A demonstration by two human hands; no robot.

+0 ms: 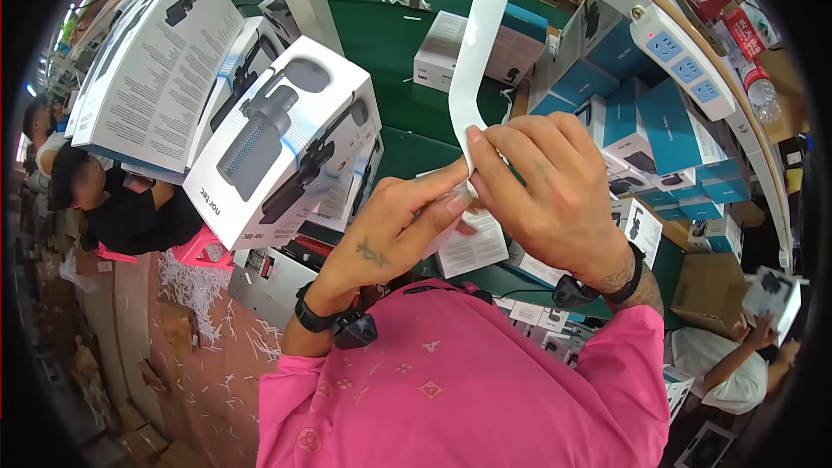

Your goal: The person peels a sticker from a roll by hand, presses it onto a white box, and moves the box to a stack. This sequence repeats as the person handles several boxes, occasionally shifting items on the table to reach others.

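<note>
White strip [477, 52] is curving downward
Left hand [386, 225] and right hand [555, 186] are pinching it, close together.

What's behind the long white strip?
Behind the white strip, white carton faces show on either side, with the green surface around them. The strip covers the part between, so one carton or two cannot be told.
</note>
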